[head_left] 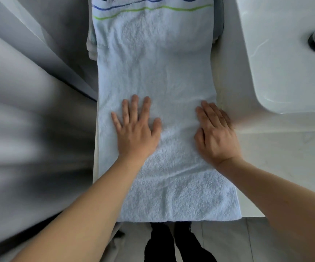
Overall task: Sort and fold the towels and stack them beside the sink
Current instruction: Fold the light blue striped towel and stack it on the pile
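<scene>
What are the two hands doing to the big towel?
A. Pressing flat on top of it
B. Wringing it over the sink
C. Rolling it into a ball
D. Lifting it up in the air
A: the left hand and the right hand both lie palm-down with straight fingers on the light blue towel, which is spread flat on the counter beside the sink.
</scene>
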The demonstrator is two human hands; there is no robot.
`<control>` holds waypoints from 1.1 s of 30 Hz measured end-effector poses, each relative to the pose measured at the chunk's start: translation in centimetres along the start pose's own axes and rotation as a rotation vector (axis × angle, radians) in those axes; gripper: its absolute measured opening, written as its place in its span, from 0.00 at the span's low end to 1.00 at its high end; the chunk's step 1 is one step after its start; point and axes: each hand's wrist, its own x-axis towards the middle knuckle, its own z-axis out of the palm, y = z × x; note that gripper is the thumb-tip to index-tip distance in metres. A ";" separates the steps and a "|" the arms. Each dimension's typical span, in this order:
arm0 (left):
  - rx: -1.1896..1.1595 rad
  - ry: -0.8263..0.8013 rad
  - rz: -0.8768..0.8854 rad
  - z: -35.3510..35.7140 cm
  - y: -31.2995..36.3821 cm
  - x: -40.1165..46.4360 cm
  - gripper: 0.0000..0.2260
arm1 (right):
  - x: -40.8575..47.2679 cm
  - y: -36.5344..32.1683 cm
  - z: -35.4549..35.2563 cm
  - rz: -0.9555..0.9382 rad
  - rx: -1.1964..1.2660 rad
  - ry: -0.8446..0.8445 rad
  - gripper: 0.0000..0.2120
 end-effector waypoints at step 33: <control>-0.007 -0.065 0.251 0.8 -1.1 -13.4 0.30 | -9.3 -0.5 -0.7 -0.055 -0.155 -0.202 0.31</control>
